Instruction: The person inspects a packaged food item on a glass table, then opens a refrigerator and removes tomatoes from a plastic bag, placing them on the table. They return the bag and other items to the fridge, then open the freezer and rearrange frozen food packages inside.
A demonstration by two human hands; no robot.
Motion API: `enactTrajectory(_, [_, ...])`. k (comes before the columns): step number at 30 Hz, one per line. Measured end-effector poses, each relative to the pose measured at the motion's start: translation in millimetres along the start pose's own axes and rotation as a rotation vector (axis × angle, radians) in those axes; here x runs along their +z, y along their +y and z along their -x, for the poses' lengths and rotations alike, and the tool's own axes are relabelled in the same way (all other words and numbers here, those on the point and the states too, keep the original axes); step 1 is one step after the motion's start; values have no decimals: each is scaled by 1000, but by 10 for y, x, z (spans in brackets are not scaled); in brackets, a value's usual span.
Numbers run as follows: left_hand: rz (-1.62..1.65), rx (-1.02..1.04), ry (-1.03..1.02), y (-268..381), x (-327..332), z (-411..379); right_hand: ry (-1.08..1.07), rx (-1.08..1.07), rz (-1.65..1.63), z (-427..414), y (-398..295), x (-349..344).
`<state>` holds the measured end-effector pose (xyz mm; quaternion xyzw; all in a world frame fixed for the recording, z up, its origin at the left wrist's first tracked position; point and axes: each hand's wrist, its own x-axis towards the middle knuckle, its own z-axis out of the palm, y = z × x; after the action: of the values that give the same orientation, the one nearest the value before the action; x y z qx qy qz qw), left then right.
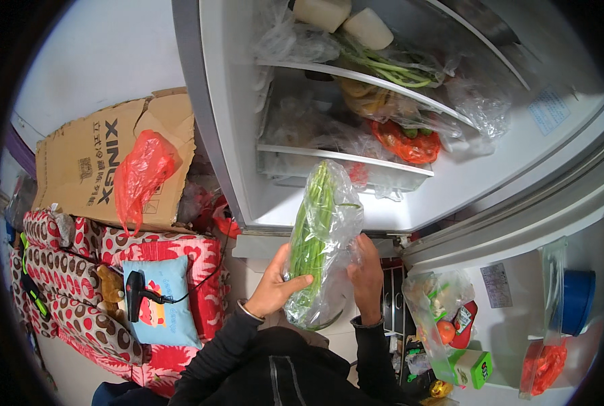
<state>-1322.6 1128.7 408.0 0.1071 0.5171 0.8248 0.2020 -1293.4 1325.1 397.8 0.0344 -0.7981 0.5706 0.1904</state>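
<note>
A bunch of long green vegetable stalks [309, 238] lies inside a clear plastic bag [340, 223], held up before the open refrigerator [383, 208]. My left hand [279, 286] grips the bagged bunch from its left side, thumb across the lower stalks. On the other side, my right hand [367, 276] pinches the loose edge of the bag; its fingertips are partly hidden. Just beyond the bag's top end is the front of a clear refrigerator drawer [342, 155] holding plastic-wrapped food and a red bag [408, 144] with green produce.
White radish pieces [368, 28] and green stalks fill the shelf above. The open door at right carries a bin with a ketchup pouch [463, 322] and a blue container [578, 303]. Leftward stand a cardboard box [79, 162] and a sofa with a hair dryer [135, 294].
</note>
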Motion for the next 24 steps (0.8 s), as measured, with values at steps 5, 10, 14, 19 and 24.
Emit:
enactTrajectory(5, [260,-110,-76,-30,-56,-2,-164,269,-157,172,442,9])
enactTrajectory(10, [598,-249,-160,-244,-338,6,-264,172,-92,92,2,76])
enactTrajectory(14, [731,-278,-143,-442,-456,25,-166,249,-366,42,-425,151])
enactTrajectory(19, [805,-407,-40,-581,-488,17,-240,-241,-7,21,-600,213])
enactTrajectory(24, [558,-461,120,-179,-144,83,-416,-291,-44,111,-835,350])
